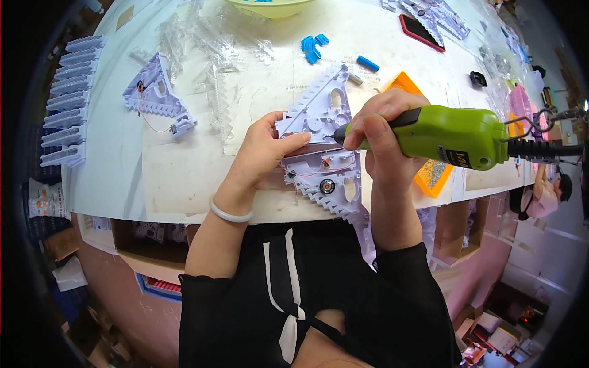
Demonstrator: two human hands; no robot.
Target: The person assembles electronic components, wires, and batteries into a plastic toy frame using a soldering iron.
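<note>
Your left hand [265, 147] is closed on the pale lilac toothed plastic housing [322, 144] at the centre of the frame, thumb pressed flat on its top face and fingers curled under its left edge. Your right hand [375, 132] is wrapped around the nose of the green electric screwdriver [451, 136], whose bit touches the housing just right of your left thumb. The housing lies on the white worktable [184, 178], near its front edge, with a thin red wire [307, 173] and a small round black part [327, 186] showing in its lower half.

To drive this well, I'd say keep the bit square to the housing face and keep your left thumb pressing close to the bit so the part cannot spin. Mind the red wire: it runs just below the tip and could get pinched. The tool's black cable [546, 149] leads off to the right edge; let it hang slack so it doesn't tug the driver.

A second similar housing [153, 92] lies at upper left, well apart, and an orange tray [429, 175] sits under your right hand.
</note>
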